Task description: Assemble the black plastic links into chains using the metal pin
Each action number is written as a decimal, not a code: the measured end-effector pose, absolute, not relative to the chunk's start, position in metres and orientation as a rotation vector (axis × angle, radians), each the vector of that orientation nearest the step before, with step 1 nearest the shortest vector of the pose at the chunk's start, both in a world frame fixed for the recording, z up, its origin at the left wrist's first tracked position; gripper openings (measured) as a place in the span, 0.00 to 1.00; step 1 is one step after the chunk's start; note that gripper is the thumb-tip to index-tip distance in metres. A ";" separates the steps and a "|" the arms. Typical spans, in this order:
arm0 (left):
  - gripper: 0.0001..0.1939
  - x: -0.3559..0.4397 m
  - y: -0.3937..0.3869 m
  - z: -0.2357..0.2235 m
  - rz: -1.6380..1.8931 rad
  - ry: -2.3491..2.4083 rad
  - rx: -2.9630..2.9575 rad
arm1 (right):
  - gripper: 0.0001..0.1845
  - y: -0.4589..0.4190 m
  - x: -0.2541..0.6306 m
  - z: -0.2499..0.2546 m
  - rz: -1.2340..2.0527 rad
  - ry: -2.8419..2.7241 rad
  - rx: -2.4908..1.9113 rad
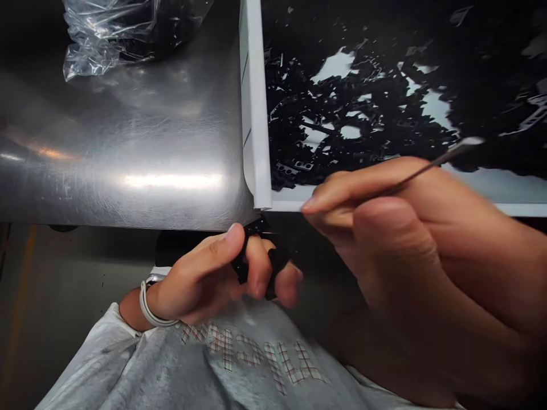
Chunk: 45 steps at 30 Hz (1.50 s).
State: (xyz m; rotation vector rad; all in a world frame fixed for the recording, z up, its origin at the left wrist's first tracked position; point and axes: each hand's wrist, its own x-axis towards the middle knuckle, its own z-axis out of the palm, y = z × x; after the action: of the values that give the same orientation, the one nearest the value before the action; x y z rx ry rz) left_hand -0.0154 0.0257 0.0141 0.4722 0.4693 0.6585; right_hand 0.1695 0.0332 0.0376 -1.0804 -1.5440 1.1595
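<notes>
My left hand (222, 273) is closed on a small black plastic part (256, 259), held just below the front edge of the metal table, over my grey shirt. My right hand (410, 250) is close to the camera and pinches a thin metal tool (444, 156) whose flat tip points up and right. The tool's working end is hidden behind my fingers near the black part. A white band sits on my left wrist.
A white tray (256, 114) full of several small black plastic parts (363, 108) lies on the brushed steel table (128, 148). A clear plastic bag (115, 28) with dark contents sits at the back left. The floor shows below the table edge.
</notes>
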 end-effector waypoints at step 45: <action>0.20 -0.023 0.035 0.007 0.673 0.360 0.349 | 0.15 0.040 0.152 0.027 1.672 -1.040 -0.993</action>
State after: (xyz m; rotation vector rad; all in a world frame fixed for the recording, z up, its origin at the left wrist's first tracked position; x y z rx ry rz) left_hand -0.0228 0.0352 0.0065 0.3495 0.3597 0.6726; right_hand 0.1521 0.0404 0.0266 -0.9934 -1.0404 1.6722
